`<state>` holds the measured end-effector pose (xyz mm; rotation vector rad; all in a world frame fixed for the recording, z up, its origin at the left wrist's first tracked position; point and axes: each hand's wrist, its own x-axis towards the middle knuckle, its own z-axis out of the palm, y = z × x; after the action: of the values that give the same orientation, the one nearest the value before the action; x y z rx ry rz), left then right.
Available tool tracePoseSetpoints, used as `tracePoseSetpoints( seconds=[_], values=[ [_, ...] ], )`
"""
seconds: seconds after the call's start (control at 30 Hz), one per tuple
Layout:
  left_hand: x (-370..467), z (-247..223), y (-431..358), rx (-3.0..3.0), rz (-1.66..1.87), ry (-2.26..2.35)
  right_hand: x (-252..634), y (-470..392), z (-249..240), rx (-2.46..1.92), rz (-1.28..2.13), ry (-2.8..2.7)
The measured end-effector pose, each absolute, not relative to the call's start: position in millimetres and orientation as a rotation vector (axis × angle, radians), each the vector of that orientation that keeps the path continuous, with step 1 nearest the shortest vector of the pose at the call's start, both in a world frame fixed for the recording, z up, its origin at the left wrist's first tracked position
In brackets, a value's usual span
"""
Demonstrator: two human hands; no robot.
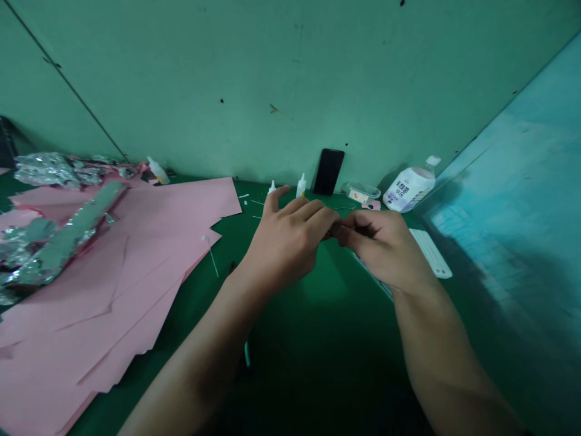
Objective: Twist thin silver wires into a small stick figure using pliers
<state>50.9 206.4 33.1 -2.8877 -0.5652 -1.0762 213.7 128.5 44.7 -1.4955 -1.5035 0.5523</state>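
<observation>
Green wall (181,79) across the upper frame; dark green table (318,339) below it, poorly lit toward the bottom edge.

Both hands meet just right of centre. Right hand (381,248): thumb and forefinger drawn together in a pinch on a small piece (331,234), which sits between the two hands' fingertips, mostly hidden; its kind cannot be made out. Left hand (293,239): back toward the camera, little finger lifted, other fingers bent toward the same spot. Its thumb is out of sight, so I cannot tell whether it grips too.

Surroundings: pink sheets (172,212) spread over the left side, crumpled foil (72,236) lying on them. A white-tipped stick (212,257) lies between sheets and left forearm. Upper centre: small bottle (301,186) just beyond the left fingers, phone (329,172) leaning on the wall, clear tub (362,191) and jug (410,189) farther right.

Step in hand, as judged: close fingertip handling of the piece. Next move probably calls for a steady pinch and small, matched finger motions.
</observation>
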Motion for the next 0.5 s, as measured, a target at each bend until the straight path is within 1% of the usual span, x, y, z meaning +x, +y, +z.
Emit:
tracePoseSetpoints(
  seconds=[0.13, 0.33, 0.5],
  values=[
    [54, 29, 205, -2.783, -1.065, -0.516, 217, 127, 49, -1.547, 0.561, -1.506],
    [55, 26, 210, -2.919, -1.314, -0.554, 225, 121, 58, -1.565, 0.523, -1.593],
    [54, 28, 210, -3.023, -1.382, -0.570, 227, 117, 63, -1.562, 0.577, -1.637]
  ],
)
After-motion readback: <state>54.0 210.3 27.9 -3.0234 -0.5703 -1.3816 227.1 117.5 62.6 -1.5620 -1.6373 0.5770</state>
